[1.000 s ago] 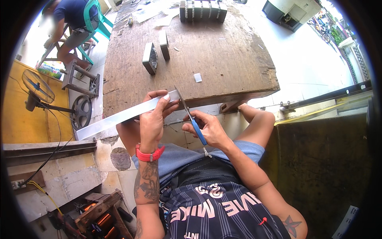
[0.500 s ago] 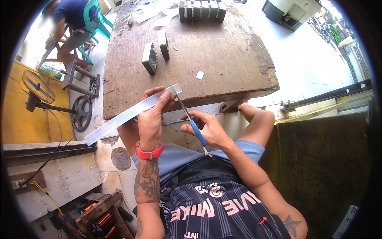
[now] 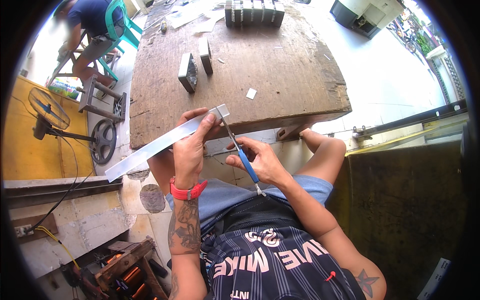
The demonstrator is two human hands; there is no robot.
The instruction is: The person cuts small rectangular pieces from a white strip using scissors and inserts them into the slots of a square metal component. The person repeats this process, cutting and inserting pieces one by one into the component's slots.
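My left hand [image 3: 194, 142] pinches a long, translucent white plastic strip [image 3: 145, 154] between thumb and fingers near its upper right end. The strip slants down to the left, past my wrist. In my right hand [image 3: 267, 162] is a pair of scissors with blue handles [image 3: 247, 166]. Their blades cross the strip close to its short right end, just beyond my left thumb. Both hands are in front of the table's near edge. A small white square piece [image 3: 251, 93] lies on the wooden table [image 3: 280, 70] beyond them.
Two dark rectangular frames [image 3: 188, 73] stand on the table, with a row of similar dark blocks [image 3: 254, 13] at its far edge. Papers [image 3: 192, 17] lie at the far left. A pedestal fan [image 3: 48, 108] stands left; a person [image 3: 95, 20] sits beyond it.
Almost nothing differs. The strip's lower left end has shifted very slightly left, and the scissors and right hand have moved only a trace; both holds are unchanged.
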